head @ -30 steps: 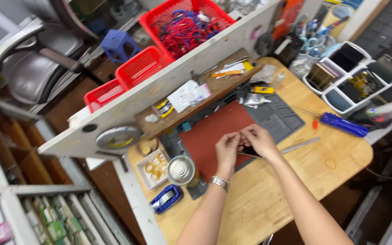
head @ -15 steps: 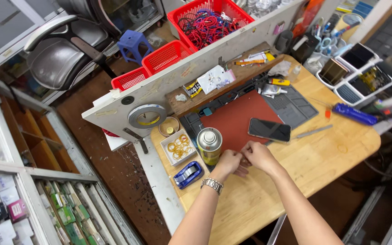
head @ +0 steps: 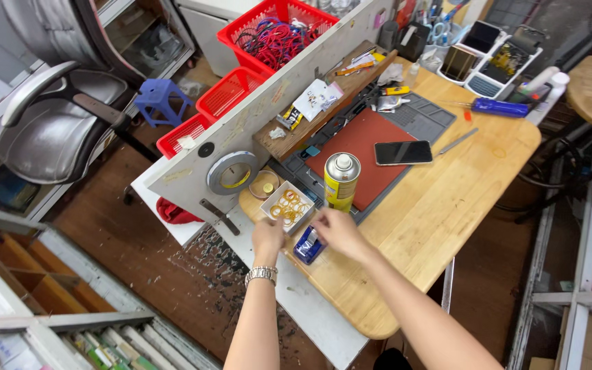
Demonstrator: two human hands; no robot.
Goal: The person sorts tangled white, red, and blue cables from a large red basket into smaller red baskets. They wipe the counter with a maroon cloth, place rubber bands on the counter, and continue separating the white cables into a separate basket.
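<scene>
Both hands have shifted from the red mat to the small blue case [head: 307, 244]: left hand [head: 268, 238] curled beside it, right hand [head: 336, 229] fingers closed on it, black smartphone [head: 403, 153] lying untouched on the desk [head: 447, 205].

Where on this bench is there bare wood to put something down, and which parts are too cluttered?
Bare wood runs along the near right side of the table, bordered by the phone, the red mat and the table edge. It is crowded around both hands: the blue case, spray can and tray of rubber bands. The back shelf is cluttered too.
</scene>
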